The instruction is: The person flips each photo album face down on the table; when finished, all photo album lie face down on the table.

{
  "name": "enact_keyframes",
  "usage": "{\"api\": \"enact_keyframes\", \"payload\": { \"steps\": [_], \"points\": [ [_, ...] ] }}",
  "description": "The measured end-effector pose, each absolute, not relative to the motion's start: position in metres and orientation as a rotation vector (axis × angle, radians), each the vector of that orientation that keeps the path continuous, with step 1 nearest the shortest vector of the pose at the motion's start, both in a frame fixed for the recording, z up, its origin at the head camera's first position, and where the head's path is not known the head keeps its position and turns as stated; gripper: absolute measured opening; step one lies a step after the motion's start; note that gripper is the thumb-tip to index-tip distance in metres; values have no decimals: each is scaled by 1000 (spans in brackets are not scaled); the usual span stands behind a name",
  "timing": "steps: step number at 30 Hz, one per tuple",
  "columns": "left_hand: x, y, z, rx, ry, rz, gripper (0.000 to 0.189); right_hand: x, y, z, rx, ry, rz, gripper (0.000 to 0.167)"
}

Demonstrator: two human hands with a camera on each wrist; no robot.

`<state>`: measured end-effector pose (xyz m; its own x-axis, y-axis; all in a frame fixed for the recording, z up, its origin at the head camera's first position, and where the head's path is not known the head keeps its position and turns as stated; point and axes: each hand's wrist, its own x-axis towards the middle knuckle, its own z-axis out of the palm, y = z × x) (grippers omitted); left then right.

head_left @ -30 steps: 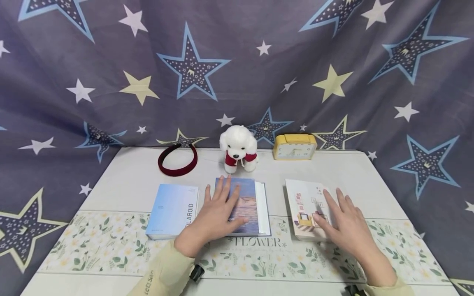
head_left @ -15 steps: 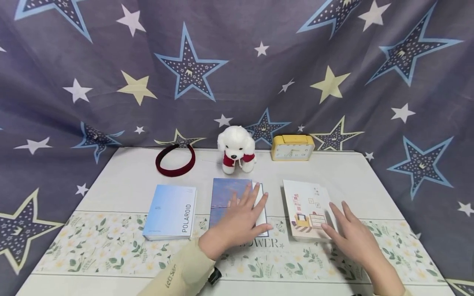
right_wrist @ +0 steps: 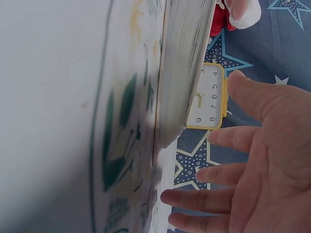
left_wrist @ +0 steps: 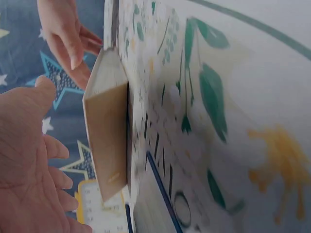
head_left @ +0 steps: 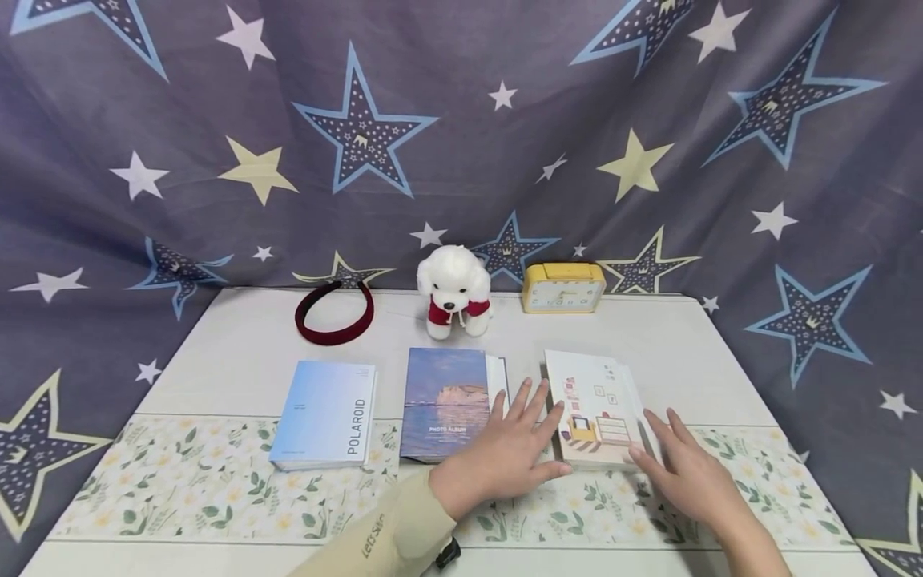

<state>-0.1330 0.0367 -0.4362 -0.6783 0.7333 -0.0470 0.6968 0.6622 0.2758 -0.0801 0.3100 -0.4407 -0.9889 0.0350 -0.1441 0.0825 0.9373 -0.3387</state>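
Note:
Three photo albums lie in a row on the table. My left hand (head_left: 515,449), fingers spread, hovers between the middle album with a seaside cover (head_left: 440,397) and the right album with a drawn-room cover (head_left: 587,401). In the left wrist view, that hand (left_wrist: 24,165) is apart from the right album's beige spine (left_wrist: 107,141). My right hand (head_left: 692,473) is at the same album's right edge, thumb near the cover. Its fingers are extended in the right wrist view, beside the page edges (right_wrist: 184,63). Neither hand grips anything.
A pale blue album marked POLAROID (head_left: 324,413) lies at the left. Behind the row are a dark red headband (head_left: 335,332), a white plush dog (head_left: 453,280) in red and a yellow clock (head_left: 564,288). A star-patterned curtain (head_left: 461,120) hangs at the back.
My left hand has moved right, from over the middle album's cover to the gap before the right album. My right hand has shifted slightly toward me, off the right album's cover.

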Motion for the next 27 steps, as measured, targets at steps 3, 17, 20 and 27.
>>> {"api": "enact_keyframes", "payload": {
  "steps": [3, 17, 20, 27],
  "points": [
    [-132, 44, -435, 1168, 2644, 448, 78, -80, 310, -443, 118, 2928, -532, 93],
    [-135, 76, -443, 1203, 2760, 320, 58, -78, 302, -446, 86, 2982, -614, 83],
    [-135, 80, -443, 1202, 2772, 320, 54, -79, 300, -446, 99, 3010, -655, 80],
    [-134, 82, -443, 1185, 2766, 311, 51, -83, 299, -445, 181, 2950, -783, 78]
  ]
}}
